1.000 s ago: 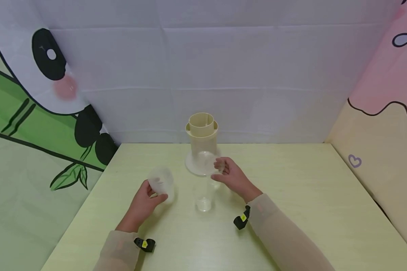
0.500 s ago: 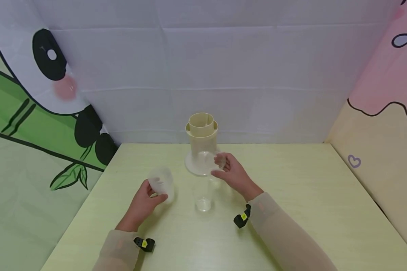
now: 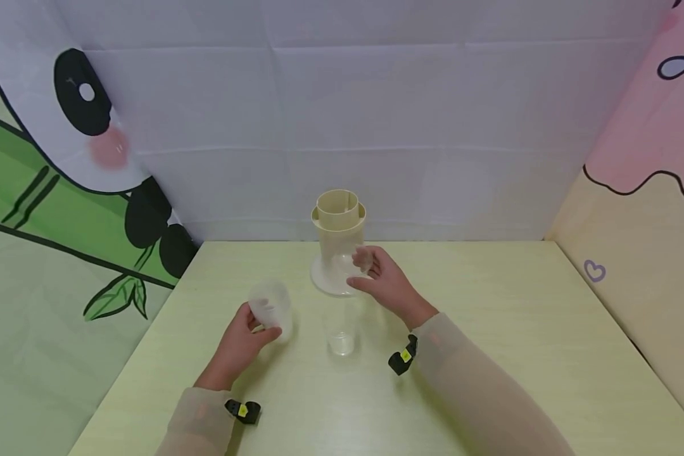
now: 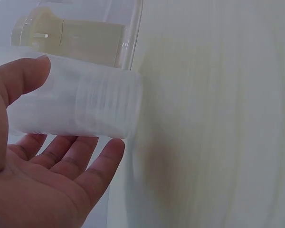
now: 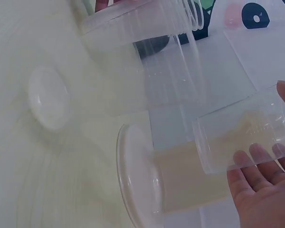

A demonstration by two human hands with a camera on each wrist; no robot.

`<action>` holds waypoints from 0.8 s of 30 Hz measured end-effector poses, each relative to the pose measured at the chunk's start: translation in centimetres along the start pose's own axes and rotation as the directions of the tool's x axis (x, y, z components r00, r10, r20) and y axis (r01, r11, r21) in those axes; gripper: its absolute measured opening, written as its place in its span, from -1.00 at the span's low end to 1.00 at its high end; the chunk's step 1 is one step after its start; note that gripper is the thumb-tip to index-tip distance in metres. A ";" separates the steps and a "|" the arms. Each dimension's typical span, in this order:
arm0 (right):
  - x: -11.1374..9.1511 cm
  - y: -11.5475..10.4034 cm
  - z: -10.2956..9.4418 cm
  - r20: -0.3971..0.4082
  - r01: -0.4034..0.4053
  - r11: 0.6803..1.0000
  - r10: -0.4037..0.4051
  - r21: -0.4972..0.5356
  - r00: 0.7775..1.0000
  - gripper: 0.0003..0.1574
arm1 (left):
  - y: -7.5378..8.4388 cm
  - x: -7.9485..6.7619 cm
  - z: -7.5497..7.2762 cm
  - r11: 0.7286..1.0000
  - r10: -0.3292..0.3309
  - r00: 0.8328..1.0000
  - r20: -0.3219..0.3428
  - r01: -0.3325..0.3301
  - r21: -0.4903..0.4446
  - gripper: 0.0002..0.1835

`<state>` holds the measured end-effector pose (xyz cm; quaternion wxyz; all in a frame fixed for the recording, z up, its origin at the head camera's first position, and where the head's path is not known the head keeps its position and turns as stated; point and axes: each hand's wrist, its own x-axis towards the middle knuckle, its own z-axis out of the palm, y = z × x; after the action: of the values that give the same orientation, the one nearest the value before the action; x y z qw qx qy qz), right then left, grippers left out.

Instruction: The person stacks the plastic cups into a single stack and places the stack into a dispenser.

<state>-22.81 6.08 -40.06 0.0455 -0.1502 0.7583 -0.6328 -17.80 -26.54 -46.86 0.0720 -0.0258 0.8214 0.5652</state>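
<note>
My left hand [image 3: 236, 348] grips a frosted white plastic cup [image 4: 85, 99], tilted on its side, thumb on one side and fingers along the other. Ridges ring the cup near one end. With my right hand [image 3: 390, 285] I hold a clear plastic cup [image 5: 237, 137] between thumb and fingertips, raised in front of a beige cylindrical holder [image 3: 341, 237]. Between the hands and nearer to me, another clear cup [image 3: 341, 342] stands upright on the table; its upper part is faint in the head view.
The beige holder stands on a round, pale base [image 3: 322, 278] near the table's back edge, with a smaller ring-like tube at its top. A white cloth wall [image 3: 433, 139] rises behind the table [image 3: 490, 316]. Printed cartoon cloths hang at left and right.
My right hand has risen and moved slightly farther back, toward the holder, carrying the clear cup. The left hand with its frosted cup and the standing cup have stayed in place.
</note>
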 end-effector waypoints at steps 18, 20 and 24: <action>0.5 -2.3 1.5 0.094 0.051 0.996 -0.044 -0.073 0.995 -0.22 | 0.1 -0.1 -0.2 1.000 0.023 1.000 0.004 -0.023 -0.013 -0.12; 0.5 -2.5 1.9 0.110 0.063 0.995 -0.054 -0.079 0.992 -0.21 | 0.1 -0.1 -0.1 1.000 0.024 1.000 0.003 -0.024 -0.017 -0.12; 0.5 -3.1 2.5 0.145 0.090 0.993 -0.078 -0.076 0.986 -0.22 | 0.2 -0.2 -0.1 1.000 0.019 1.000 0.003 -0.019 -0.020 -0.12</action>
<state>-22.06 3.08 -37.52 0.0662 -0.2283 0.7715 -0.5902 -17.60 -26.59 -46.60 0.0677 -0.0180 0.8158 0.5740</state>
